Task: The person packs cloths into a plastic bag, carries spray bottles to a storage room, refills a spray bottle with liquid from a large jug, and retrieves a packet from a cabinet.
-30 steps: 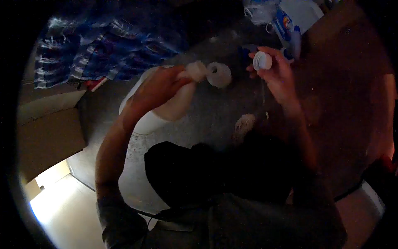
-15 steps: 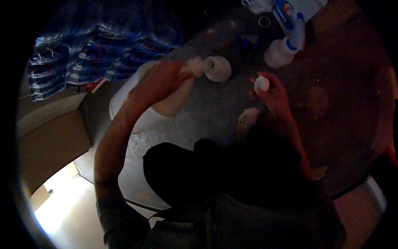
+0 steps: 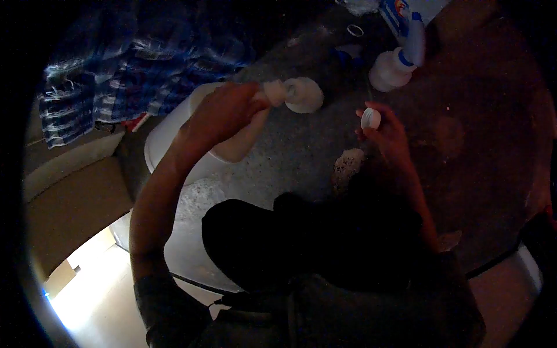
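Note:
My left hand (image 3: 229, 113) is closed around the handle of a large white plastic jug (image 3: 168, 142). The jug lies tilted, and its neck meets the open mouth of a smaller white bottle (image 3: 307, 95). Whether liquid runs between them I cannot tell in the dim light. Between the thumb and fingers of my right hand (image 3: 387, 130) is a white screw cap (image 3: 370, 119), its hollow side partly showing. That hand is raised to the right of the small bottle.
A white spray bottle (image 3: 391, 71) with a blue collar stands beyond my right hand. Behind it are a ring (image 3: 355, 30) and a blue printed package (image 3: 395, 14). Blue plaid cloth (image 3: 133, 81) hangs at the left above cardboard (image 3: 81, 203). A net-like pale piece (image 3: 348, 167) lies nearby.
The jug's body has shifted slightly left, while its neck stays at the small bottle. My right hand has moved slightly to the right with the cap, turning it a little.

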Tool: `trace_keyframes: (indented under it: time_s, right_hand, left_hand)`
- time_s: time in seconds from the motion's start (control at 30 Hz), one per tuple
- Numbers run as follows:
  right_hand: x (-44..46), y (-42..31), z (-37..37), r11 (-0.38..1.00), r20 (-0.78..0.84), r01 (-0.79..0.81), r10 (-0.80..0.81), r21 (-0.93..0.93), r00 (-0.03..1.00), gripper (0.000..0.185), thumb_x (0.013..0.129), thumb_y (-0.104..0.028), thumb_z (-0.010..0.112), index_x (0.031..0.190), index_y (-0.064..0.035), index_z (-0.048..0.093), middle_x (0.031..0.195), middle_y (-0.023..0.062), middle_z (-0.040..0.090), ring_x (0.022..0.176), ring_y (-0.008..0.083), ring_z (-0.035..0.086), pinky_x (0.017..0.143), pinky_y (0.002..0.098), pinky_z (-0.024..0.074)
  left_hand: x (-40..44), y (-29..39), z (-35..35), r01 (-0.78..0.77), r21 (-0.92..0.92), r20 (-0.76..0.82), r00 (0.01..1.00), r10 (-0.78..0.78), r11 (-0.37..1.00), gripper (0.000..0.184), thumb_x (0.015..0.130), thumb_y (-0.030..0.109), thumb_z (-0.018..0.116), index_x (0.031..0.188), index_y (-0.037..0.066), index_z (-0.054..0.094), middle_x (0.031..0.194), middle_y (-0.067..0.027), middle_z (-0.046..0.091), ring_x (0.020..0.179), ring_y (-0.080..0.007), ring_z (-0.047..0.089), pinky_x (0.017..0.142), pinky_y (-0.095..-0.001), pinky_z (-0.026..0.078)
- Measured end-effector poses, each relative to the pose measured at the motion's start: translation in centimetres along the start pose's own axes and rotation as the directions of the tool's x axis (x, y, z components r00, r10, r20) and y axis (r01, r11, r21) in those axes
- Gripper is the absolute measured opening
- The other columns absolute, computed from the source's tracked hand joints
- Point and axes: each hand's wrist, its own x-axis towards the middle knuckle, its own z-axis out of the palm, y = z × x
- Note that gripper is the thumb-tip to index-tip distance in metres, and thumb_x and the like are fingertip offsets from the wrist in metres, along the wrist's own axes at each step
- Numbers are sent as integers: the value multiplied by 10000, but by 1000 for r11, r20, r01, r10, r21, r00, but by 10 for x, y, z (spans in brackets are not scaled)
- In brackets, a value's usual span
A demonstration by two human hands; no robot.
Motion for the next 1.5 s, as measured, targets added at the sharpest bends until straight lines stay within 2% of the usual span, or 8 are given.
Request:
trace_keyframes:
  time_s: [0.23,0.3,0.5,0.7,0.8,0.9,1.43,1.5]
  right_hand:
    - [0,-1,0,999,-1,9,-9,31,1000,439,731,9,558,1142,-46,416,1059,148,508,759,192,557,641,306,472]
    - [0,-2,0,998,7,-34,34,52,999,461,718,46,583,1139,-79,441,1077,148,505,903,208,535,696,318,493]
    - [1,0,-2,995,22,-48,46,89,999,469,702,65,586,1127,-82,450,1079,134,498,915,218,536,683,320,504]
    - [-1,-3,2,997,-12,-62,63,52,998,477,699,77,582,1127,-82,447,1123,128,464,921,215,533,697,318,503]
    - [0,-1,0,996,15,-57,57,61,998,470,704,77,576,1128,-82,445,1110,130,473,900,210,541,690,317,503]
    - [-1,-1,0,996,22,-58,57,72,998,469,710,76,568,1133,-83,441,1099,136,482,866,206,553,680,313,502]
    - [0,2,-3,997,24,-57,55,57,998,476,716,61,571,1143,-100,437,1058,133,514,811,189,568,657,291,498]
    - [0,1,-1,998,6,-50,50,24,999,465,714,33,552,1150,-67,424,1074,150,506,769,181,555,661,300,472]
  left_hand:
    - [1,6,-6,-11,33,19,1000,10,999,253,806,279,505,858,38,559,773,-182,582,737,-357,554,631,-412,431]
    - [2,5,-7,-34,100,12,999,33,994,247,799,272,513,838,31,549,766,-180,578,733,-357,550,629,-415,427]
    - [4,1,-6,-74,95,-3,997,75,993,235,785,261,529,832,31,541,759,-178,574,733,-356,547,629,-418,425]
    - [1,10,-12,-46,144,19,999,43,988,227,787,256,530,833,34,543,774,-177,581,733,-346,554,634,-419,427]
    - [4,11,-14,3,139,76,997,-13,990,234,789,262,527,834,33,542,780,-175,580,740,-345,554,635,-422,429]
    - [5,13,-15,-12,166,92,996,-4,986,247,791,276,522,843,34,539,784,-170,579,750,-346,552,637,-426,430]
    - [7,11,-16,-95,200,67,994,83,975,247,803,272,507,833,30,546,749,-186,575,707,-356,554,625,-428,430]
    - [7,13,-17,-98,208,50,995,89,973,239,797,264,512,827,30,551,758,-187,577,715,-355,555,626,-429,433]
